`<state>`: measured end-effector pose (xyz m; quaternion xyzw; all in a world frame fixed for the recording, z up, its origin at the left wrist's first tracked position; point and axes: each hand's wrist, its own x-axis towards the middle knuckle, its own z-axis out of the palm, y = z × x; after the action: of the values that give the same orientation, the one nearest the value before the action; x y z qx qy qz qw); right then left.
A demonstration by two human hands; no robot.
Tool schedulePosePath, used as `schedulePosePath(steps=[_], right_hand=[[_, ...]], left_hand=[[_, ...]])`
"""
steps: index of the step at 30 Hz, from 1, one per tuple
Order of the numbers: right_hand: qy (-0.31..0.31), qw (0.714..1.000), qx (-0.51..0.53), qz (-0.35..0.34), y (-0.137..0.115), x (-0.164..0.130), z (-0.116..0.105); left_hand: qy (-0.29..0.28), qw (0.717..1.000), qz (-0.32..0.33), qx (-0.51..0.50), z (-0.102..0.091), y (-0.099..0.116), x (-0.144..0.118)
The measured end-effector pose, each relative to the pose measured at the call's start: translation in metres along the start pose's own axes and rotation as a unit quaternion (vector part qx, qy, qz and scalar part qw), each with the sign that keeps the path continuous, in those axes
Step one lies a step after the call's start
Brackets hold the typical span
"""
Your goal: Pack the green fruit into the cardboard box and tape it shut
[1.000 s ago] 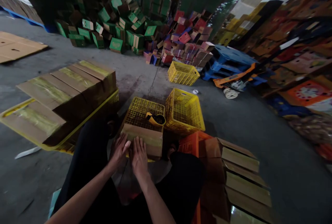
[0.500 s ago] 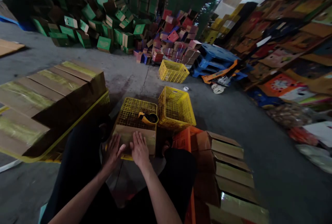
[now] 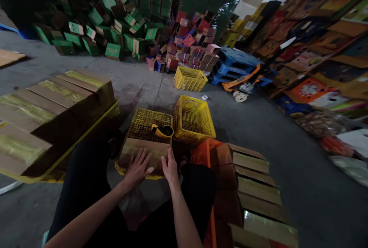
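Note:
A brown cardboard box (image 3: 152, 146) lies on the yellow plastic crate (image 3: 139, 119) between my knees, with a strip of tape along it. My left hand (image 3: 138, 168) rests on the box with its fingers spread. At the box's right end is my right hand (image 3: 170, 166), fingers stretched out and the thumb apart, touching the edge there. Just beyond the box, a yellow and black tape dispenser (image 3: 162, 130) lies on the same crate. Neither hand grips anything.
To my left, taped boxes (image 3: 51, 94) fill a yellow crate. An orange crate (image 3: 212, 202) at my right holds more boxes. Ahead stand two yellow crates (image 3: 195, 119), stacked blue pallets (image 3: 238, 60), an orange pallet jack (image 3: 244, 83) and heaps of green and red cartons (image 3: 113, 50).
My right hand has slid right to the box's end. My left hand has moved right, onto the middle of the box, with its fingers wider apart.

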<state>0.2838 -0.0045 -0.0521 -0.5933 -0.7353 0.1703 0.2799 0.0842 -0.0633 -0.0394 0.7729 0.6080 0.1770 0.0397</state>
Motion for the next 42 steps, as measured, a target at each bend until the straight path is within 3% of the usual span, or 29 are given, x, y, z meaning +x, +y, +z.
schedulePosePath(steps=[3,7,19,24,27,30,35,42], right_hand=[[0.004,1.0,0.014,-0.003,0.001,-0.001,-0.005],[0.01,1.0,-0.003,-0.001,-0.001,-0.01,-0.009],[-0.011,0.996,-0.085,-0.006,-0.013,-0.056,-0.03],[0.013,0.997,0.038,0.068,-0.007,-0.06,-0.036],[0.047,0.969,0.171,0.171,-0.002,-0.047,-0.032],[0.072,0.936,0.256,0.231,-0.001,-0.031,-0.02],[0.084,0.891,0.347,0.28,-0.002,-0.022,-0.002],[0.061,0.848,0.428,0.306,0.009,-0.03,-0.005]], left_hand=[[0.001,0.998,0.06,-0.029,0.006,0.021,0.024],[0.013,0.997,0.062,-0.038,0.015,0.038,0.038],[0.009,0.997,0.067,-0.024,0.017,0.039,0.031],[0.01,0.997,0.072,-0.022,0.016,0.039,0.03],[0.009,0.997,0.076,-0.023,0.015,0.038,0.029],[0.01,0.997,0.08,-0.022,0.014,0.038,0.029],[0.001,0.997,0.075,-0.014,0.016,0.039,0.029],[0.006,0.997,0.079,-0.006,0.022,0.038,0.027]])
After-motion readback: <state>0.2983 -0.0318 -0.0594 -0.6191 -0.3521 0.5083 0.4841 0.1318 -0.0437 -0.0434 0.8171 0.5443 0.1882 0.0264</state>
